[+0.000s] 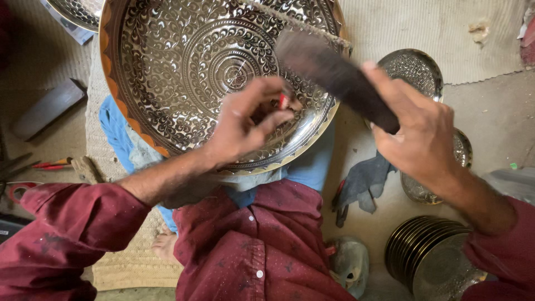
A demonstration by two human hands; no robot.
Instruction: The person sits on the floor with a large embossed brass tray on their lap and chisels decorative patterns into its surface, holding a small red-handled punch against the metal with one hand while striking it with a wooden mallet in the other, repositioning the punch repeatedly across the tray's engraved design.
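Note:
A large engraved metal bowl (184, 61) with a swirling floral pattern and an orange rim rests tilted on my lap. My left hand (245, 120) hovers over its lower right part, fingers pinched on a small red-tipped tool (283, 101). My right hand (418, 134) grips a dark wooden mallet (334, 75) raised over the bowl's right rim; its head is blurred.
Smaller engraved plates (415, 69) lie on the floor at right, with a stack of plates (429, 256) lower right. A grey rag (365, 181) lies beside my knee. Red-handled pliers (50, 164) and a dark block (47, 108) sit at left on a woven mat (423, 28).

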